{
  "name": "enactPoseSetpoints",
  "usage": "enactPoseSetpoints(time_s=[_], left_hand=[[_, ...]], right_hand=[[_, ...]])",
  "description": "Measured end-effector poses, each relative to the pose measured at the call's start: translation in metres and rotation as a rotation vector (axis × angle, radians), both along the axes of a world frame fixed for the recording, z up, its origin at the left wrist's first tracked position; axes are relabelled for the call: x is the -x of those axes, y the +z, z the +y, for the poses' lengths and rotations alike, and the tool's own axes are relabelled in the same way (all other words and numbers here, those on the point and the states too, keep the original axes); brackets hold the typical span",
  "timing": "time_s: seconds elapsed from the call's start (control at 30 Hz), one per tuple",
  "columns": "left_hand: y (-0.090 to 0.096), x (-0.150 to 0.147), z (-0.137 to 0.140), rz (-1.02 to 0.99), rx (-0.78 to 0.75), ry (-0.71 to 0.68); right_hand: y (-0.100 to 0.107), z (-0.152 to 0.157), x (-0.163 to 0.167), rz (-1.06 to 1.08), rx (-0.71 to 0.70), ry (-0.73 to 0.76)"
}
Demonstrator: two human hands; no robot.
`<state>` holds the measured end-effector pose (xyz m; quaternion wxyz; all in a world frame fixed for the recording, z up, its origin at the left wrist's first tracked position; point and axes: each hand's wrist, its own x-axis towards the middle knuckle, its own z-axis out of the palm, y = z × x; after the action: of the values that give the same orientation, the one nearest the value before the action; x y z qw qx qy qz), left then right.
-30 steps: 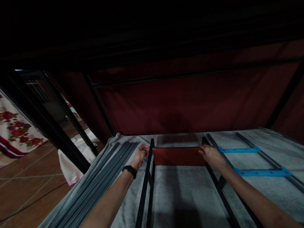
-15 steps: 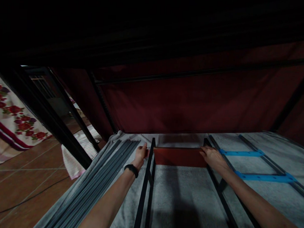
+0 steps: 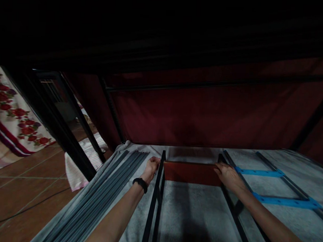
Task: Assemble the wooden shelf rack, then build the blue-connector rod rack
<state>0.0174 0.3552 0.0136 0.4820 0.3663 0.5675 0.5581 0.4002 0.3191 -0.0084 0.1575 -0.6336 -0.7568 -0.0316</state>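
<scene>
A reddish-brown board (image 3: 192, 173) spans crosswise between the two sides of a black metal frame (image 3: 154, 202), near its far end. My right hand (image 3: 228, 176) has its fingers bent over the board's top right corner, beside the right upright. At the outer side of the left upright is my left hand (image 3: 151, 167), with a black band on the wrist. Its fingers are drawn together against the metal near the board's left end. What lies between those fingertips is too small to make out.
Several grey rods (image 3: 107, 200) lie on the grey blanket (image 3: 200, 212) at left. Two blue crosspieces (image 3: 286, 202) join dark rails at right. A dark red curtain (image 3: 199, 115) hangs behind. Black posts (image 3: 69, 142) and a dark overhead structure (image 3: 165, 35) surround the space.
My left hand has turned from a raised thumb to fingertips pressed at the left upright. My right hand stays at the board's right corner. The view has tipped slightly upward.
</scene>
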Motion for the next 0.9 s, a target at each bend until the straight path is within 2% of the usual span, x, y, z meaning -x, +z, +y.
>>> enactPoseSetpoints(time_s=[0.1,0.27,0.4,0.5,0.6,0.77,0.9], left_hand=[[-0.001,0.001,-0.003,-0.039,-0.007,0.011],[-0.003,0.0,-0.006,-0.046,0.081,0.031],[0.004,-0.001,-0.006,-0.063,0.055,-0.009],[0.009,0.0,-0.007,-0.067,0.062,0.023],[0.008,-0.002,-0.007,-0.051,0.098,0.046],[0.006,-0.007,-0.007,-0.073,0.044,0.038],[0.005,-0.004,-0.006,-0.078,0.072,0.041]], right_hand=[[-0.001,-0.001,0.0,0.014,-0.015,-0.002],[0.003,-0.003,0.001,0.003,-0.005,0.003],[0.005,-0.004,0.001,-0.002,-0.009,0.015],[0.006,-0.005,0.002,0.013,-0.007,0.021],[0.008,-0.007,0.003,0.026,-0.024,0.02],[0.006,-0.007,0.003,0.055,-0.032,0.0],[0.004,-0.005,0.002,0.019,-0.019,-0.003]])
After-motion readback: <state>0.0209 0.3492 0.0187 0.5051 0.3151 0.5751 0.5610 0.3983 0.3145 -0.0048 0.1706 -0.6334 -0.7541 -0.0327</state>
